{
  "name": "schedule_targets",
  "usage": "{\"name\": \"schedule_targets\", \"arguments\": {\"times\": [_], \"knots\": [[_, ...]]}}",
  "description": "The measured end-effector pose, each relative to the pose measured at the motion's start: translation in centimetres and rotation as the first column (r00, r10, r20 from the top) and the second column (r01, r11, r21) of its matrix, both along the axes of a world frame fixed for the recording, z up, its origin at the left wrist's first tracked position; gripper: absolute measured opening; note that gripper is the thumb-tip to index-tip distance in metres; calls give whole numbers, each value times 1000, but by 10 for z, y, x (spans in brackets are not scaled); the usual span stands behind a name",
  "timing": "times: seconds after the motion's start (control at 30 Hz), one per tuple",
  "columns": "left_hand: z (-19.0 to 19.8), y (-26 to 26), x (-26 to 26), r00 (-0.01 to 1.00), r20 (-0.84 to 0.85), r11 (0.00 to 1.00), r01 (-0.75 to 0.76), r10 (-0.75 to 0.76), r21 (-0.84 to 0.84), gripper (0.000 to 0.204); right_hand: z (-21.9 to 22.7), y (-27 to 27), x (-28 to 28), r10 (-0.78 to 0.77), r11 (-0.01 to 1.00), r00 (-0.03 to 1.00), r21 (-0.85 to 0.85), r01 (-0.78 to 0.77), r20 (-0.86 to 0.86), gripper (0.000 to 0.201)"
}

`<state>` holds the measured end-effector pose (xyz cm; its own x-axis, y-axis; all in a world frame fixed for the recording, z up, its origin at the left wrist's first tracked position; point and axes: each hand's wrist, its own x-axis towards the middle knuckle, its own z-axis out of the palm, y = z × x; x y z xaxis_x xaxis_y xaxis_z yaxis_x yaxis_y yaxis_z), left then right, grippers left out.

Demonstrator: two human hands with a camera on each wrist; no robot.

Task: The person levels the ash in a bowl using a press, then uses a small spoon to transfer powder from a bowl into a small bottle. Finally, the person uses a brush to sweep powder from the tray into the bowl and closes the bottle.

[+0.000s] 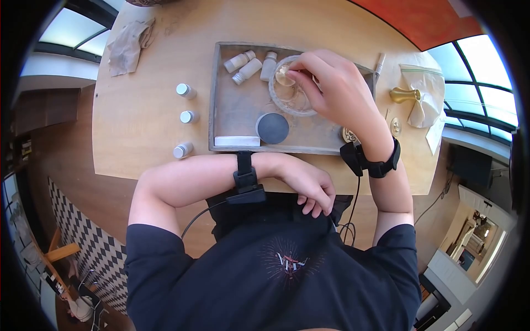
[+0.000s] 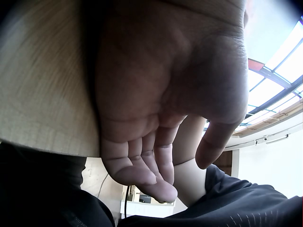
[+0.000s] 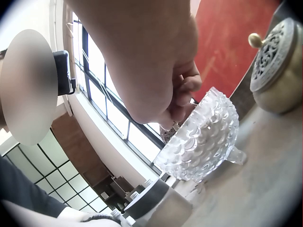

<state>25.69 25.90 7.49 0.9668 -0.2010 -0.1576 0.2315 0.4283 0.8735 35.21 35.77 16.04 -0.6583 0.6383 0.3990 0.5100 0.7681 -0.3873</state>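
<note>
My right hand (image 1: 337,85) is over the clear glass bowl (image 1: 301,112), its thumb and index finger pinching the edge of a small pale round piece (image 1: 284,76) inside. In the right wrist view, the curled fingers of the right hand (image 3: 182,94) are at the rim of the bumpy glass bowl (image 3: 203,137); what they pinch is mostly hidden. Light brown powder lies in the bowl. My left hand (image 1: 309,185) hangs at the table's front edge, holding nothing; in the left wrist view the left hand's (image 2: 161,94) fingers are loosely bent.
The wooden tray (image 1: 212,99) holds several small bottles (image 1: 247,71), a dark round lid (image 1: 273,128) and a white box (image 1: 237,141). Three bottles (image 1: 186,117) stand left of it. A brass vase (image 1: 404,95) and paper (image 1: 433,80) lie right; a crumpled cloth (image 1: 128,48) is back left.
</note>
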Motion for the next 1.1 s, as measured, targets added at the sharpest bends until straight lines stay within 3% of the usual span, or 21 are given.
{"name": "schedule_targets", "arguments": {"times": [0.33, 0.63, 0.73, 0.83, 1.1], "knots": [[2, 0, -1, 1000, 9, 1000, -3, 3, 8, 37, 3, 8, -7, 19, 999, 995, -40, -15, 101, 11], [2, 0, -1, 1000, 6, 1000, -7, 7, 10, 37, 8, 9, 2, 31, 990, 999, -142, -26, 36, 12], [1, 1, 0, 1000, 9, 1000, 8, -8, 22, 38, 15, 12, 8, -60, 975, 998, -211, 65, 30, 11], [2, 1, -1, 1000, 3, 1000, 9, -9, 23, 38, 10, 16, 8, 6, 994, 1000, -107, -3, 31, 10], [0, 1, 0, 1000, 7, 1000, 13, -13, 21, 38, 2, 17, 9, -11, 991, 998, -136, 19, 63, 12]]}}
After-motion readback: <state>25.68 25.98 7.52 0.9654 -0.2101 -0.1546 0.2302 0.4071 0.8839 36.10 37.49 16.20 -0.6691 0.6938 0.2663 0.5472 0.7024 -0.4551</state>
